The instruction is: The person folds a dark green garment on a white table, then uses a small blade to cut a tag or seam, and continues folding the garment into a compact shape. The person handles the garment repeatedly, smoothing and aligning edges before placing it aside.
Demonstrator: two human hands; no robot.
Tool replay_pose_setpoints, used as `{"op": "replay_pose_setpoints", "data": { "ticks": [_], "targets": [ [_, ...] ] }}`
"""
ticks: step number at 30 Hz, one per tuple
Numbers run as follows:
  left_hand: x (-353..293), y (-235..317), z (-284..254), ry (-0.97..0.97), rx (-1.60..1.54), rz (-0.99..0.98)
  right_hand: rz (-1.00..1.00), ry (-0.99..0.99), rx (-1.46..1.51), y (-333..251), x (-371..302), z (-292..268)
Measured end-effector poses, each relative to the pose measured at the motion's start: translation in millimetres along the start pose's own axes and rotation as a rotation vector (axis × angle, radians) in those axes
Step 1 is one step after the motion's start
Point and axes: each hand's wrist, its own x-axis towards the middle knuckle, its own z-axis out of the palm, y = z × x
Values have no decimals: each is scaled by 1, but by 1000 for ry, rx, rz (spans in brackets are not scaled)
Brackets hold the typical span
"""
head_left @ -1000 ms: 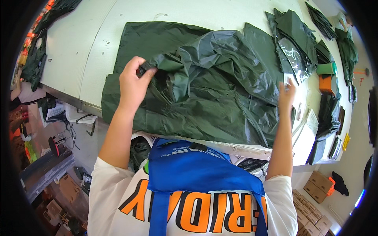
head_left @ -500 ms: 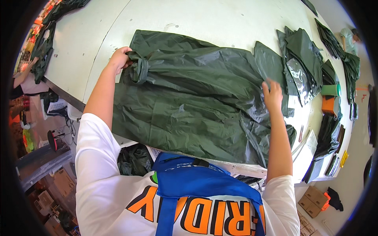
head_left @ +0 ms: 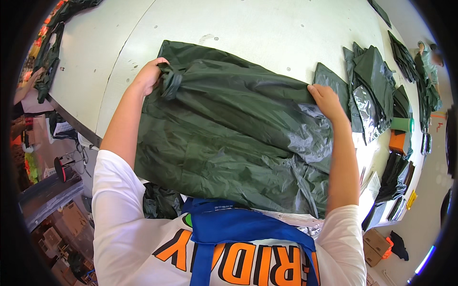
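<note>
A dark green, shiny rain garment (head_left: 224, 138), like a raincoat, lies spread and partly folded over the near part of the white table (head_left: 248, 28). At its upper left, my left hand (head_left: 150, 76) is closed on the fabric, right beside a bunched, cuff-like end (head_left: 171, 82). My right hand (head_left: 327, 100) pinches the garment's upper right edge, thumb and fingers together. Between my hands the fabric stretches in long creases. Its lower edge hangs near the blue apron (head_left: 248, 226) at the table's front.
Right of the garment lie folded dark green garments (head_left: 369, 71), some in clear plastic. Beyond them are a green roll (head_left: 402, 124) and an orange box (head_left: 399, 141). Another person's hand (head_left: 37, 76) holds dark fabric at far left; a person (head_left: 429, 64) stands at far right.
My right hand has moved up and closed on the garment's upper right edge, where before its fingers were apart. The fabric's right side has been drawn straighter. My left hand keeps its hold.
</note>
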Motion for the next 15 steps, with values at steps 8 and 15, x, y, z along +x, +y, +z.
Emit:
{"op": "replay_pose_setpoints", "data": {
  "ticks": [8, 15],
  "targets": [
    [-85, -6, 87, 639, 515, 938, 73, 724, -111, 7, 8, 100],
    [-47, -21, 39, 385, 280, 682, 139, 801, -21, 6, 9, 103]
  ]
}}
